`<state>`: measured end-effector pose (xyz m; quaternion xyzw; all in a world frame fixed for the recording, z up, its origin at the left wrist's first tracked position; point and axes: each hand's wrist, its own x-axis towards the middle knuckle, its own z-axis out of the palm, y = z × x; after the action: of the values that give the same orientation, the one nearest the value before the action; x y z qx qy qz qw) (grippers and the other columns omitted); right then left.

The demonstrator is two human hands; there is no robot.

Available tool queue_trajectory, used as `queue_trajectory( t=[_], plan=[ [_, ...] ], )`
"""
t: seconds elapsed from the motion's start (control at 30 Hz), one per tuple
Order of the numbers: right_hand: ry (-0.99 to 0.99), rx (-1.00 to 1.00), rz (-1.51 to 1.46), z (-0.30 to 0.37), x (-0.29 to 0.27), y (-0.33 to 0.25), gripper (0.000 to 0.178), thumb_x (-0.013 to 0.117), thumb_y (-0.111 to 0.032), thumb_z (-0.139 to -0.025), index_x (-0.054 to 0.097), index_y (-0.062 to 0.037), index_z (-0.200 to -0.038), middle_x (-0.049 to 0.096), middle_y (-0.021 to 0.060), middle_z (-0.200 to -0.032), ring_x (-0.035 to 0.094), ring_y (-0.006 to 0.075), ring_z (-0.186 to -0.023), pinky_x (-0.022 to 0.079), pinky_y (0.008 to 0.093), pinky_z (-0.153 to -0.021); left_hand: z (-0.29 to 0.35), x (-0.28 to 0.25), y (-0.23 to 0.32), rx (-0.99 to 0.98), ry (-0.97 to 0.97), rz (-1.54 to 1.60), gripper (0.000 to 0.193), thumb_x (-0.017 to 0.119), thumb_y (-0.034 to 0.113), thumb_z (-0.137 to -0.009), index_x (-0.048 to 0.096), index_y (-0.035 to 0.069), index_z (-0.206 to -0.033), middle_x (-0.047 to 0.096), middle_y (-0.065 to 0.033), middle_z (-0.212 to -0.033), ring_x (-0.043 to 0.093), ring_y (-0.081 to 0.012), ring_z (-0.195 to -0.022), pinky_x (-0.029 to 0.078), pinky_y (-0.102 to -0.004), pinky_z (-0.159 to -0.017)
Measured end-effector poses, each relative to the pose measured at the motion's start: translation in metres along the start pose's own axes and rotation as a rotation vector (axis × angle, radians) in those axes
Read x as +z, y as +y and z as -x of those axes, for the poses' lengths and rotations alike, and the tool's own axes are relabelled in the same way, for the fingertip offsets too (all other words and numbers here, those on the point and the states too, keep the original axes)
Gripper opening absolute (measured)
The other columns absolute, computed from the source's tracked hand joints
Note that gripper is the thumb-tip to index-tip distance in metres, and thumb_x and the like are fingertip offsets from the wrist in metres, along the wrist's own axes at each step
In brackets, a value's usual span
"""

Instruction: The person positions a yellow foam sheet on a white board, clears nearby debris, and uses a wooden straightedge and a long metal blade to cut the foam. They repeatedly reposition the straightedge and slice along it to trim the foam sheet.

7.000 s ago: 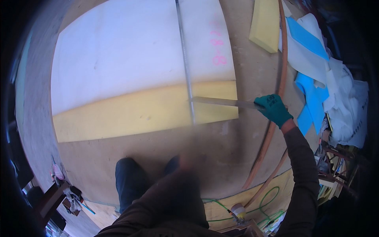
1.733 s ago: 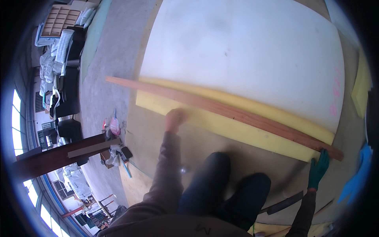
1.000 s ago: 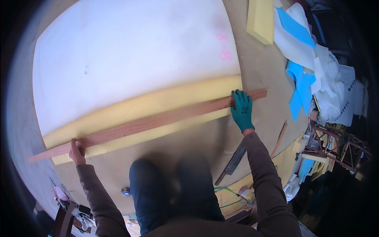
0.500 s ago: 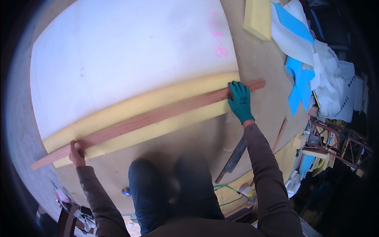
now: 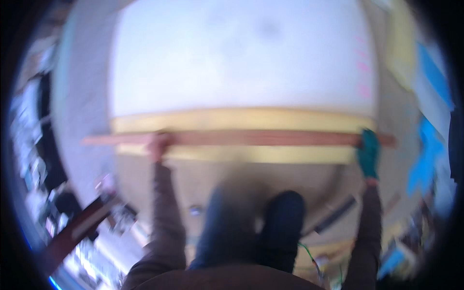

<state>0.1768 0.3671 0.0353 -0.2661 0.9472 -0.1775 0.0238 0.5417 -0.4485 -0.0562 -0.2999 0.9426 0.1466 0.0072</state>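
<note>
A long reddish-brown wooden strip (image 5: 261, 138) lies level across a pale yellow foam edge (image 5: 270, 154), with foam showing on both its far and near sides. Beyond it spreads a large white sheet (image 5: 232, 67) with pink marks near its right side. My bare left hand (image 5: 158, 145) is closed on the strip, a little in from the strip's left end. Near the other end, my right hand (image 5: 368, 153), in a green glove, grips the same strip. Motion blur hides the exact finger positions.
A dark flat bar (image 5: 336, 214) lies on the brown board to the right of my knees. Yellow foam (image 5: 402, 43) and blue pieces (image 5: 425, 154) lie at the right. A reddish-brown beam (image 5: 77, 232) stands at lower left, with a green cord (image 5: 309, 253) at lower right.
The view has swung round to the left, so the strip and sheet, slanted before, now appear level and farther right. Both hands are still on the strip.
</note>
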Motion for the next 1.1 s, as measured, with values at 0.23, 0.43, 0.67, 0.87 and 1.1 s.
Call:
queue_trajectory(
  t=[0.23,0.43,0.67,0.87,1.1],
  plan=[
    [-0.178,0.14,0.239,0.009,0.0,0.007,0.066,0.068,0.001,-0.089,0.052,-0.0058,-0.152,0.053,0.0159,-0.155,0.044,0.036,-0.148,0.037,0.0459,-0.121,-0.005,-0.018,0.081,-0.821,0.321,0.767,0.032,0.077,0.028,-0.09,0.07,-0.003,-0.093,0.068,-0.0037,-0.079,0.062,-0.0151,-0.069,0.051,-0.0364,-0.06],
    [-0.204,0.15,0.197,0.009,0.001,0.02,0.067,0.067,0.001,-0.089,0.05,-0.0061,-0.154,0.052,0.017,-0.156,0.043,0.0362,-0.148,0.036,0.0465,-0.122,-0.016,-0.062,0.134,-0.819,0.321,0.828,0.035,0.075,0.028,-0.093,0.074,-0.005,-0.082,0.071,-0.0054,-0.08,0.063,-0.0121,-0.075,0.052,-0.0344,-0.064],
    [-0.175,0.157,0.212,0.01,0.001,0.018,0.066,0.066,0.002,-0.089,0.051,-0.0049,-0.153,0.051,0.0197,-0.156,0.044,0.0374,-0.148,0.037,0.0472,-0.121,-0.035,-0.052,0.124,-0.889,0.304,0.755,0.073,0.084,0.034,-0.08,0.05,-0.022,-0.111,0.065,-0.0169,-0.093,0.061,-0.0188,-0.08,0.053,-0.0347,-0.069],
    [-0.158,0.161,0.176,0.008,-0.005,0.012,0.064,0.065,0.004,-0.088,0.054,-0.0039,-0.151,0.054,0.0204,-0.152,0.045,0.038,-0.147,0.038,0.0471,-0.121,-0.032,-0.046,0.131,-0.866,0.329,0.493,0.059,0.071,0.047,-0.089,0.075,-0.01,-0.099,0.077,-0.0181,-0.096,0.071,-0.0256,-0.088,0.054,-0.0433,-0.084],
    [-0.051,0.137,-0.119,0.003,0.006,0.013,0.043,0.06,0.002,-0.097,0.059,0.0011,-0.14,0.065,0.0162,-0.135,0.061,0.0289,-0.126,0.046,0.0388,-0.111,-0.028,0.002,0.027,-0.459,0.15,0.15,0.035,0.058,0.036,-0.101,0.074,0.005,-0.104,0.066,-0.0073,-0.074,0.06,-0.0182,-0.066,0.051,-0.0389,-0.063]
  ],
)
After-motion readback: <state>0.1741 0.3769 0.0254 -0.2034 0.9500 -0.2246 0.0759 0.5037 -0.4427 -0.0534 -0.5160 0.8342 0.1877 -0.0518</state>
